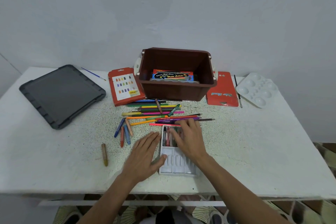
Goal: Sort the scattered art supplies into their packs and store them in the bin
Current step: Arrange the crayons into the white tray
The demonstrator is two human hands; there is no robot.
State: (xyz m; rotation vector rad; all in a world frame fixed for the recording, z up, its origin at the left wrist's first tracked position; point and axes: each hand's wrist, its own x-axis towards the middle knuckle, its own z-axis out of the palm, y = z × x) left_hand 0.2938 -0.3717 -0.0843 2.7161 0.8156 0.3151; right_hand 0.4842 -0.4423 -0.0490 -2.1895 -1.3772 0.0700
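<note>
A clear plastic crayon tray (177,164) lies near the table's front, with several crayons (168,137) in its far half. My left hand (145,156) rests flat against the tray's left side, fingers straight, thumb on the tray. My right hand (189,138) lies over the tray's far right part, fingers spread on the crayons. Loose coloured pencils (156,112) and crayons (124,132) lie scattered behind and left of the tray. One brown crayon (104,153) lies apart at the left. The brown bin (177,73) at the back holds a water colour box (172,75).
A dark grey bin lid (61,94) lies at the left. Red packs lie left (124,86) and right (222,89) of the bin. A white paint palette (257,89) sits at the far right, with brushes (238,91) beside it and one (93,74) behind the lid.
</note>
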